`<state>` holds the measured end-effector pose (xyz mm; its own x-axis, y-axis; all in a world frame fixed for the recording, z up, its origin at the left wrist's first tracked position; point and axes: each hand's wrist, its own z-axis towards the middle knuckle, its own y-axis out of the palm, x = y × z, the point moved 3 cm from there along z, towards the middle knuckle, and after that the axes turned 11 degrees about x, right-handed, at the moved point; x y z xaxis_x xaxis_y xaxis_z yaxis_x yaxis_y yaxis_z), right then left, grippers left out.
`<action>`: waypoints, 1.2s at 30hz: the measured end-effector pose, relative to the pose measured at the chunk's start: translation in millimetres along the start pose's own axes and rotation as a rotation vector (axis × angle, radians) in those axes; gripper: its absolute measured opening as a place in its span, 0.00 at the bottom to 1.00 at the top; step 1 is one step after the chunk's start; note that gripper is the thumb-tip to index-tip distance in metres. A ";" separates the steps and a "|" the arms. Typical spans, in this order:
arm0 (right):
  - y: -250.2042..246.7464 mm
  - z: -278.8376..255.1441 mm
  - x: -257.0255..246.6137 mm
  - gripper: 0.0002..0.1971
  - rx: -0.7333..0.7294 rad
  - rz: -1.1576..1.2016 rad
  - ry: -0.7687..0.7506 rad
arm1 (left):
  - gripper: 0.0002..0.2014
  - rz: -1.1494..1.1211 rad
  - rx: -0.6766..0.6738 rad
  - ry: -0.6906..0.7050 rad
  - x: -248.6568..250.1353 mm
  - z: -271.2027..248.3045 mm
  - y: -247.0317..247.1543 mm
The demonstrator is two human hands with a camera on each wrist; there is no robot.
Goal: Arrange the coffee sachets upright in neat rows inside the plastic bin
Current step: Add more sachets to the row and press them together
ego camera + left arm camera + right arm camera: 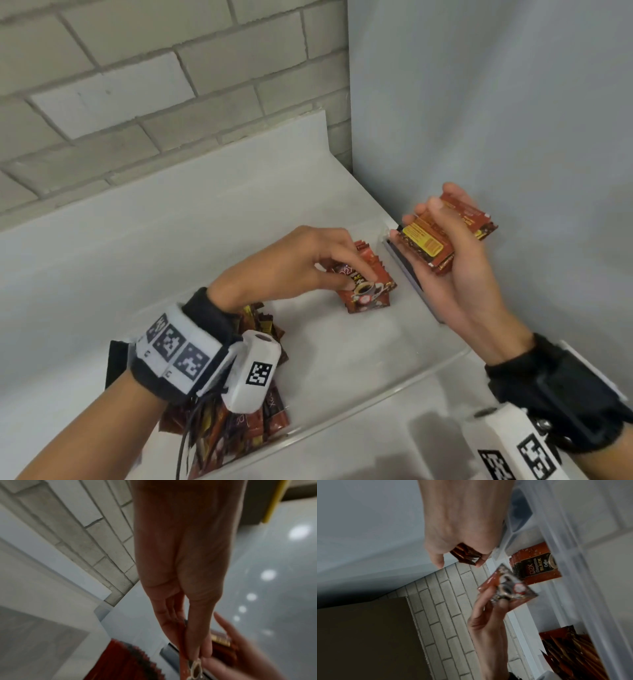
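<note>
Head view: the left hand pinches one coffee sachet against a short upright row at the far right of the plastic bin, probably to keep it standing. The right hand, palm up, cradles a spare stack above the rim. Loose sachets lie near left.

Left wrist view: blurred fingers point down, gripping the sachet.

Right wrist view: the fingers curl around the stack.
</note>
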<state>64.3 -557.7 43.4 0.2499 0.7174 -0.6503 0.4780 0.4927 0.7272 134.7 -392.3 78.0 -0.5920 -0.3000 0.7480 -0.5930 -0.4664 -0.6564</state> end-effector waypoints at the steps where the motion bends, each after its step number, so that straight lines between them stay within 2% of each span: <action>1: -0.8 0.2 0.6 0.16 0.000 -0.005 -0.003 | 0.13 0.062 -0.025 0.027 -4.4 0.8 5.8; 9: -0.2 -0.8 1.6 0.17 -0.020 -0.022 0.026 | 0.16 0.391 -0.082 0.206 -28.6 20.9 42.3; 14: 0.2 -1.2 2.3 0.16 -0.014 -0.038 0.043 | 0.15 0.503 -0.004 0.383 -29.9 22.6 49.0; 17: 0.1 -0.9 2.4 0.16 -0.011 -0.050 0.049 | 0.13 0.553 0.043 0.444 -29.6 21.6 50.7; 28: 1.9 -2.2 1.8 0.16 0.005 -0.051 0.096 | 0.14 0.765 0.036 0.428 -33.0 18.5 56.2; 32: 2.2 -3.1 1.9 0.15 -0.002 -0.060 0.113 | 0.16 0.755 0.033 0.425 -32.4 18.8 57.6; 36: 2.1 -1.8 4.0 0.23 -0.032 -0.010 0.135 | 0.17 0.709 0.019 0.403 -32.7 18.7 58.1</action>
<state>64.7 -552.9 42.6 0.1287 0.7712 -0.6234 0.4520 0.5139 0.7291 129.8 -425.2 17.2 -0.9761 -0.2085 0.0604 0.0034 -0.2928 -0.9562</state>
